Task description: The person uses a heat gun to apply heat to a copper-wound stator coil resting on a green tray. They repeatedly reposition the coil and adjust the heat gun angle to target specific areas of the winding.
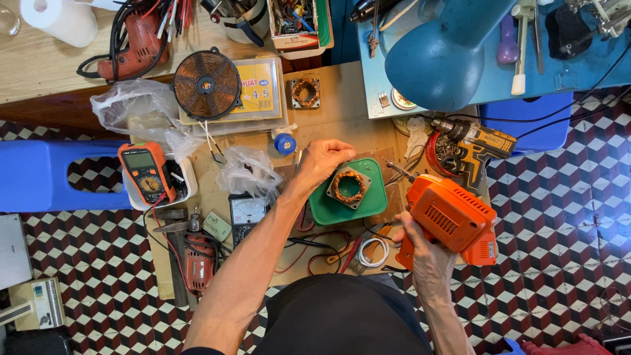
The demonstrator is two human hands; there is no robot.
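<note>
Nearest to us, our right hand (420, 253) wraps its grip around the handle of an orange electric drill (453, 220), whose bit points up and to the left toward the middle of the surface (342, 98). Just beside that hand, on the near edge of the surface, lie a small coil of white cable (376, 252) and some red and black leads.

A little farther in, a green square block (368, 204) sits on the surface with a motor stator (348, 187) lying on top of it, its copper windings showing around a square opening. Our left hand (323, 161) rests on the far left corner of the green block, fingers curled down onto its edge and just beside the stator; the grip is narrow, pressing on the block rather than closed around anything. The tip of the drill bit hangs near the right side of the stator, apart from it.

To the left of our left arm we see an analog meter (246, 217), a crumpled clear plastic bag (248, 172), a red power tool (198, 261) at the near left, and an orange digital multimeter (146, 172) resting in a white tray. To the right, a yellow and black cordless drill (474, 148) lies past the orange one.

Farther still, a round copper coil (207, 84) rests on a yellow-labelled plastic box, a second stator (305, 93) lies beside it, and a blue lamp shade (442, 59) sits at the far right.
</note>
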